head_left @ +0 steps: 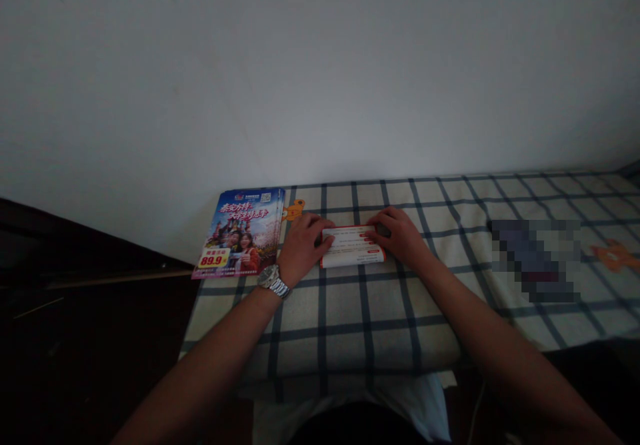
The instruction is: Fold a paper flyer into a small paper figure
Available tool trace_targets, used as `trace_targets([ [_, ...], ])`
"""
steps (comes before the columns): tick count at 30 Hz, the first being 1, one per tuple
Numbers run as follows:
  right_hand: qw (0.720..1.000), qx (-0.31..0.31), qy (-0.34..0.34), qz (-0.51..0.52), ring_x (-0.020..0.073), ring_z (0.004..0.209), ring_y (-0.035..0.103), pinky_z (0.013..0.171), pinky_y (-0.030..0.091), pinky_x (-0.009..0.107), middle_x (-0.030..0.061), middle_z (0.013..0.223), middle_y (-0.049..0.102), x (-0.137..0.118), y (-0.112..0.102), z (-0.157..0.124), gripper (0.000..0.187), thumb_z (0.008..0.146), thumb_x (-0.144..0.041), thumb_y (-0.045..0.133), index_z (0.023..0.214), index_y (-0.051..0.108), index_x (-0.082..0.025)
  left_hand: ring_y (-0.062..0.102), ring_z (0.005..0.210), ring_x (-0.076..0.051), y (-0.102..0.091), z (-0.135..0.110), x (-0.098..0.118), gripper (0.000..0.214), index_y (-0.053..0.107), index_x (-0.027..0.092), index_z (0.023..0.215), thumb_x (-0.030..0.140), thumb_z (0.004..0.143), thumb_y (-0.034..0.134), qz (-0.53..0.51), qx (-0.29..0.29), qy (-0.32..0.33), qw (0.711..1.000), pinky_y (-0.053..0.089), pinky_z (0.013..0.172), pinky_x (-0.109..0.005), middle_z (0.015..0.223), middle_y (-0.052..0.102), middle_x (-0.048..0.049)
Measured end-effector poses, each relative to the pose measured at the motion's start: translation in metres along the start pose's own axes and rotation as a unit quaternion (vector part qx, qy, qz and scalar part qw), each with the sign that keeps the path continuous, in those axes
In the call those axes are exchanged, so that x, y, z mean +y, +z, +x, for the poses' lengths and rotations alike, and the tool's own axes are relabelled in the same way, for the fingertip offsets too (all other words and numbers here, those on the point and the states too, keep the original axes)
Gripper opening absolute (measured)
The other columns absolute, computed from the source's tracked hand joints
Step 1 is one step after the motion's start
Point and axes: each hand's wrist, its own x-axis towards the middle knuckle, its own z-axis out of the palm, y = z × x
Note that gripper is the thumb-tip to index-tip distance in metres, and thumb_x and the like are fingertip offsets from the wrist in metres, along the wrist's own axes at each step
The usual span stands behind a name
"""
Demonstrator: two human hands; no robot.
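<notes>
A folded leaflet (353,248), white with red bands and lines of print, lies on the checked sheet (360,325) of a bed, close to the wall (320,85); it appears already doubled over into a narrow strip, its lower edge rounded rather than pressed flat, so the crease looks unfinished; the left hand (301,248), a metal watch (273,280) at the wrist, closes over the strip's left end with fingers bent across its top edge; the right hand (399,235) clamps the right end the same way, fingertips on the paper; just beside the left hand a stack of flyers (240,235), bright blue and pink with a yellow price tag, lies flat and unfolded, which suggests most of the pile is yet to be handled; an orange cartoon figure (294,210) shows on the sheet behind the left hand, a second one (617,255) far to the right.
</notes>
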Motion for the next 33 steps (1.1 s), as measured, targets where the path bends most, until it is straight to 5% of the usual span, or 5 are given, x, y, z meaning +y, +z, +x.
trace_targets([
  [14, 0.999, -0.019, -0.031, -0.027, 0.0251, 0.094, 0.059, 0.084, 0.048, 0.04, 0.007, 0.1, 0.065, -0.002, 0.0, 0.001, 0.012, 0.094, -0.031, 0.07, 0.102, 0.076, -0.025, 0.056, 0.11, -0.025, -0.002, 0.001, 0.003, 0.024, 0.074, 0.027, 0.112, 0.031, 0.103, 0.053, 0.037, -0.029, 0.066, 0.997, 0.047, 0.099, -0.045, 0.117, 0.064, -0.0053],
  [25, 0.999, -0.014, -0.031, -0.029, 0.0256, 0.093, 0.059, 0.083, 0.049, 0.041, 0.0072, 0.1, 0.066, -0.003, -0.001, 0.001, 0.012, 0.094, -0.031, 0.069, 0.1, 0.077, -0.025, 0.058, 0.115, -0.024, -0.017, -0.002, 0.007, 0.041, 0.07, 0.025, 0.127, 0.033, 0.109, 0.034, 0.005, -0.071, 0.078, 0.994, 0.047, 0.105, -0.045, 0.123, 0.064, -0.0064],
  [33, 0.999, -0.015, -0.032, -0.033, 0.0255, 0.093, 0.06, 0.084, 0.049, 0.041, 0.0077, 0.099, 0.066, -0.001, 0.001, 0.002, 0.012, 0.094, -0.03, 0.07, 0.099, 0.078, -0.023, 0.057, 0.121, -0.027, -0.014, -0.012, 0.028, 0.037, 0.063, 0.021, 0.133, 0.037, 0.107, 0.042, 0.073, -0.076, 0.095, 0.99, 0.046, 0.11, -0.046, 0.133, 0.062, -0.0099],
])
